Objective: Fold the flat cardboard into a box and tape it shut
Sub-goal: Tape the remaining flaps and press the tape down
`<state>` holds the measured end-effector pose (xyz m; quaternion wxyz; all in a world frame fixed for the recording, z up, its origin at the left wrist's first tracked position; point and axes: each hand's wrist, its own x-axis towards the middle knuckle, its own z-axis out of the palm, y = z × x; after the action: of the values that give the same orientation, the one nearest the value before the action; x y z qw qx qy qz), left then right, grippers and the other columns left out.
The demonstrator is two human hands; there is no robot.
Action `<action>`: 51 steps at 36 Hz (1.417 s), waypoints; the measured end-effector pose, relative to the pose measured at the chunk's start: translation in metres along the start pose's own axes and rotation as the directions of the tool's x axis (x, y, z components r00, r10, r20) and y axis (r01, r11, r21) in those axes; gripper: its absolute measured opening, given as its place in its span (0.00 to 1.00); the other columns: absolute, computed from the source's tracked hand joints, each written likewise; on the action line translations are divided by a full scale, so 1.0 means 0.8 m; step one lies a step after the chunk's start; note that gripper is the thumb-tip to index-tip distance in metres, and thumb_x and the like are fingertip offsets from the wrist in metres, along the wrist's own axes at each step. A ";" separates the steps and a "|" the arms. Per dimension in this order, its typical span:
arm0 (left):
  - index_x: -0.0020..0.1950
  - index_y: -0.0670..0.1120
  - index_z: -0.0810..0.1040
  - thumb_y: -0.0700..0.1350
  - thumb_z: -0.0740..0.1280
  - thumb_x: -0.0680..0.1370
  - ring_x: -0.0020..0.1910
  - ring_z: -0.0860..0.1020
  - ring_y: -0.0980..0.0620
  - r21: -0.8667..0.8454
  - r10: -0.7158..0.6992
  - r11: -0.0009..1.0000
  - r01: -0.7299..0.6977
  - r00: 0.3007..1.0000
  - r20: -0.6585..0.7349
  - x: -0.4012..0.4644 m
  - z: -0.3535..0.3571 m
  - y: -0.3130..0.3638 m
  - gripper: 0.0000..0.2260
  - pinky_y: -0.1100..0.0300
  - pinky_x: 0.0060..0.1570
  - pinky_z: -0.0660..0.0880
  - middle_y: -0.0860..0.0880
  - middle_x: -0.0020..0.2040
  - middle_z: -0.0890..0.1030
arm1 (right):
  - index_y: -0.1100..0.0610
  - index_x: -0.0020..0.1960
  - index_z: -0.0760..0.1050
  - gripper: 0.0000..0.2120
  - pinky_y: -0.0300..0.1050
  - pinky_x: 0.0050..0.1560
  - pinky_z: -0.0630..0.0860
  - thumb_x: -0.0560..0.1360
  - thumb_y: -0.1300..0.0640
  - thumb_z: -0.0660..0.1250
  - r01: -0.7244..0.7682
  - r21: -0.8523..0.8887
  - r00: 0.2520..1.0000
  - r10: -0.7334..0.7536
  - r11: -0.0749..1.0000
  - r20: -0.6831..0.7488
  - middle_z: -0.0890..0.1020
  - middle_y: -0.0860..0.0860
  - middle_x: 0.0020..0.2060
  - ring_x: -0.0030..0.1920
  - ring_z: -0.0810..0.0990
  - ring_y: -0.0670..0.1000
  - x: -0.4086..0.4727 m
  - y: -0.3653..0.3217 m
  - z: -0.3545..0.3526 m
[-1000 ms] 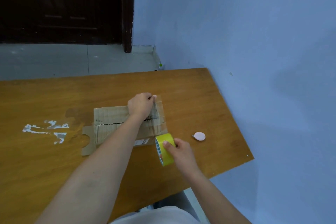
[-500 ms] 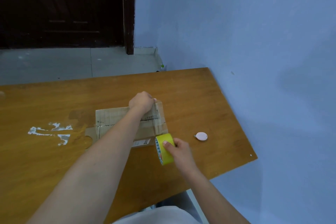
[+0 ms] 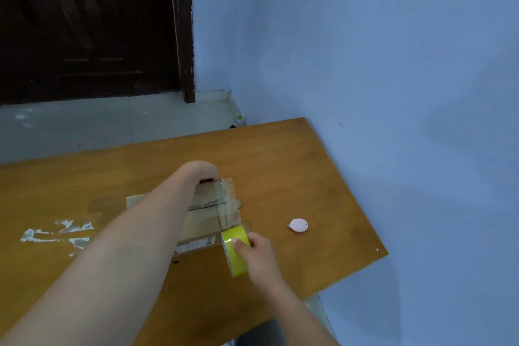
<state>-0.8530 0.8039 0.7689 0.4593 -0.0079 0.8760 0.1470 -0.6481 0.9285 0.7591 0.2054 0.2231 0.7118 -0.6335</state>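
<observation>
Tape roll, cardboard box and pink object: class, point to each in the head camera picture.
tape roll point(image 3: 237, 254): head view, yellow outer band.
cardboard box point(image 3: 205, 222): head view, top face.
pink object point(image 3: 298, 225): head view, its middle.

Cardboard box point(image 3: 202, 222) lies on the table point(image 3: 309, 177), mid-surface. Left hand point(image 3: 200, 171) at its far edge; right hand point(image 3: 258, 253) with tape roll point(image 3: 236, 250) at its near right corner. Small round object point(image 3: 298, 225) lies right of the box, apart. Wall point(image 3: 393, 64) borders the table's right side.
</observation>
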 end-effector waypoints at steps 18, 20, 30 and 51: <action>0.65 0.38 0.71 0.45 0.54 0.80 0.62 0.73 0.42 -0.220 -0.109 0.974 0.055 0.965 -0.240 0.015 0.026 -0.012 0.18 0.53 0.59 0.70 0.41 0.65 0.73 | 0.53 0.42 0.77 0.06 0.41 0.33 0.78 0.77 0.56 0.65 0.057 0.023 0.998 -0.057 0.998 0.027 0.83 0.48 0.32 0.33 0.83 0.46 0.018 0.009 -0.001; 0.62 0.41 0.73 0.48 0.58 0.79 0.57 0.76 0.41 -0.345 -0.149 0.938 0.015 0.919 -0.366 0.021 0.029 -0.018 0.16 0.54 0.51 0.72 0.42 0.60 0.76 | 0.52 0.43 0.77 0.06 0.39 0.32 0.77 0.78 0.55 0.65 0.075 0.016 0.997 -0.075 0.997 0.026 0.82 0.48 0.33 0.32 0.83 0.45 0.021 0.008 -0.004; 0.65 0.47 0.74 0.44 0.61 0.79 0.63 0.69 0.49 0.142 0.302 0.924 -0.354 0.451 -0.840 -0.019 0.086 -0.048 0.14 0.53 0.62 0.65 0.49 0.63 0.74 | 0.55 0.46 0.76 0.04 0.40 0.34 0.77 0.78 0.59 0.64 0.138 0.021 0.985 -0.139 0.990 0.100 0.80 0.51 0.36 0.31 0.81 0.44 0.055 -0.008 -0.006; 0.77 0.55 0.41 0.58 0.43 0.81 0.75 0.34 0.53 0.290 0.318 0.940 -0.178 0.766 -0.559 -0.030 0.124 -0.073 0.25 0.45 0.71 0.35 0.57 0.77 0.40 | 0.61 0.49 0.77 0.03 0.38 0.32 0.76 0.77 0.63 0.65 0.151 0.067 0.974 -0.160 0.986 0.159 0.80 0.53 0.35 0.29 0.80 0.44 0.075 0.001 -0.010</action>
<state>-0.7507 0.7712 0.7203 0.1337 0.1134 0.9795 0.0988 -0.6968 0.9399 0.7249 0.2068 0.1192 0.6903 -0.6830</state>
